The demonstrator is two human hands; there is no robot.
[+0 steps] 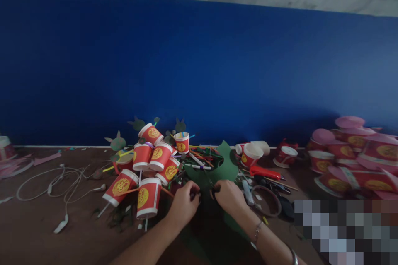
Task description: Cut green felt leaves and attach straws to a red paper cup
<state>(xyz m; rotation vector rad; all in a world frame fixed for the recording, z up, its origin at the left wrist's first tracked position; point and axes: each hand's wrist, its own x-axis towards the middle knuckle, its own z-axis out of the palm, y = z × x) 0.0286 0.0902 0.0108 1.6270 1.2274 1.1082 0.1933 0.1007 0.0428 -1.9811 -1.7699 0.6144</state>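
Observation:
My left hand (pixel 186 201) is closed, its fingertips pinched on something dark that is too small to make out. Just to its right, my right hand (pixel 226 194) has its fingers curled round the dark handle of what looks like scissors, with thin blades pointing up and left. Both hands are over a sheet of dark green paper (pixel 226 167) with a curved cut edge. The two hands are apart, with a narrow gap between them. Left of my left hand stands a pile of red and white paper cups (pixel 149 196) with straws attached.
White earphones (pixel 61 224) lie at the left. Coloured sticks (pixel 203 155) are behind the hands. At the right are a red tool (pixel 266 172), a glue tube (pixel 248 192), a tape roll (pixel 276 205) and pink-topped cups (pixel 351 140). A blue wall (pixel 199 66) stands behind.

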